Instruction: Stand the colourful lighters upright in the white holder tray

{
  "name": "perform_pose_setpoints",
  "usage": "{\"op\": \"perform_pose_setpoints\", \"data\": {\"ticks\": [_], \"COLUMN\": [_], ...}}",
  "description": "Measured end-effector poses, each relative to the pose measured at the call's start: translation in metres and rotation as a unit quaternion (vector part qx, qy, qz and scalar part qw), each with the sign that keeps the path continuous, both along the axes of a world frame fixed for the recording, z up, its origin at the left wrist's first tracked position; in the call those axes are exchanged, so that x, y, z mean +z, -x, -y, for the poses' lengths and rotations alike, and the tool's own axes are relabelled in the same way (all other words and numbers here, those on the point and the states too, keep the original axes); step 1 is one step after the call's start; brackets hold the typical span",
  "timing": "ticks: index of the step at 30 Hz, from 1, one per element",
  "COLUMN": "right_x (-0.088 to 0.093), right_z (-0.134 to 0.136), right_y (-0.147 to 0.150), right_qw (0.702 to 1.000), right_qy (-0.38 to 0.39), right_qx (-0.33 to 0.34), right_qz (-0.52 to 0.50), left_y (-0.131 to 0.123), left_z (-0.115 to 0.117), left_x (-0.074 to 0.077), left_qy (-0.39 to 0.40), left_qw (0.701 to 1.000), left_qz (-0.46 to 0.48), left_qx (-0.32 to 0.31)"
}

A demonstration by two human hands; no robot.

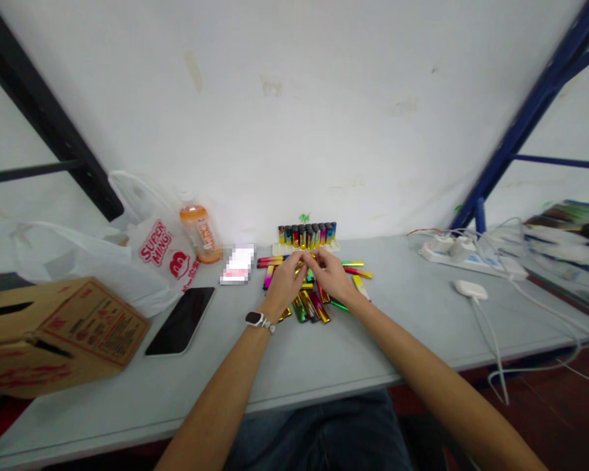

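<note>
My left hand (290, 278) and my right hand (330, 271) meet over a pile of shiny coloured lighters (319, 306), fingertips pinched together. A bit of gold shows between the fingers, apparently a lighter (313, 255), mostly covered by them. Red, green, gold and purple lighters lie loose under and around both hands. Just beyond my fingertips, a white rack (279, 250) holds a row of upright lighters (303, 235) with dark tops, close to the wall. On my left wrist sits a watch (255, 318).
Left of the hands are a black phone (181, 322), a pixelated white item (237, 264), an orange bottle (200, 232), a plastic bag (147, 261) and a cardboard box (69, 333). To the right lie a power strip (476, 258), a white adapter (471, 289) and cables.
</note>
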State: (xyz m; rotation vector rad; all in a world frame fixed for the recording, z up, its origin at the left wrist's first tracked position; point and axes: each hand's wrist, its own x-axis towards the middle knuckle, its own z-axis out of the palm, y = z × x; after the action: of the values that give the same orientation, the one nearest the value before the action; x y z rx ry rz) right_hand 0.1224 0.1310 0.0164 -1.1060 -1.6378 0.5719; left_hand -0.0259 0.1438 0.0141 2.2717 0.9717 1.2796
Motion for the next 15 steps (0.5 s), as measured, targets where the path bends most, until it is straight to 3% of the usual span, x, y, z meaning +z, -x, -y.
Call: {"op": "perform_pose_setpoints", "data": {"ticks": [4, 9, 12, 15], "right_x": [-0.008, -0.013, -0.014, -0.015], "right_z": [0.002, 0.004, 0.005, 0.006], "right_y": [-0.001, -0.003, 0.0, 0.004], "right_qw": [0.99, 0.943, 0.949, 0.984], "right_qy": [0.05, 0.179, 0.181, 0.093], "right_qx": [0.05, 0.088, 0.088, 0.072], "right_qz": [-0.123, -0.267, -0.243, -0.134], "left_y": [-0.004, -0.009, -0.014, -0.02], "left_z": [0.001, -0.003, -0.002, 0.002], "left_x": [-0.003, -0.005, -0.004, -0.006], "left_qy": [0.029, 0.145, 0.178, 0.137], "left_qw": [0.998, 0.971, 0.959, 0.959], "left_qz": [0.061, 0.191, 0.219, 0.246], "left_qx": [-0.001, 0.008, -0.013, 0.021]}}
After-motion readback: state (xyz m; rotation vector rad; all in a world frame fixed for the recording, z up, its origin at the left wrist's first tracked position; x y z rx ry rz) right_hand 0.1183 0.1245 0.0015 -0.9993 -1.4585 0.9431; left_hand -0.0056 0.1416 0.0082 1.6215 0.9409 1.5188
